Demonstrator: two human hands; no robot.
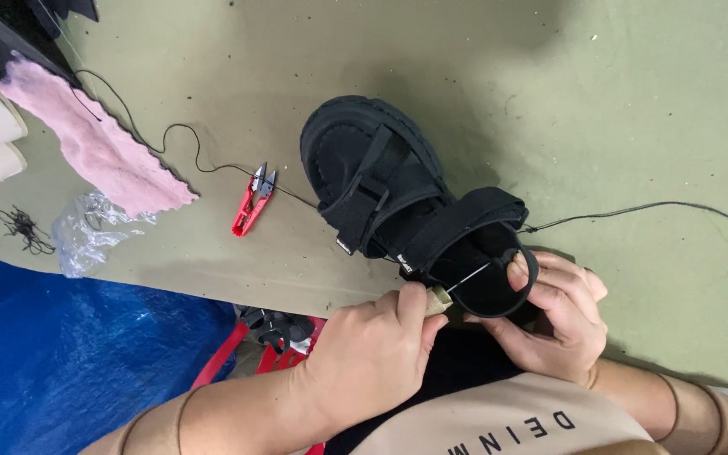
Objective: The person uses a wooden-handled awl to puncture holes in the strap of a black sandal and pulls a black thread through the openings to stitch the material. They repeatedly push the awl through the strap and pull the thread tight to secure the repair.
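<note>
Fingers of the left hand (372, 354) are closed around a small tan-handled awl (441, 298), its thin metal shaft slanting up and to the right into the heel strap of a black sandal (398, 198); the right hand (554, 316) pinches that strap from the other side, thumb on top. Sandal lies at the near edge of the olive-green table (549, 93), its long axis running diagonally, toe toward the upper left and heel toward the hands. Small pale labels sit on two of its straps. Black thread (659, 206) trails right from the heel, and another strand runs left past red thread snips (253, 202) toward a pink fleecy piece (99, 147). A crumpled clear plastic bag (90, 232) lies below it, contents unclear
</note>
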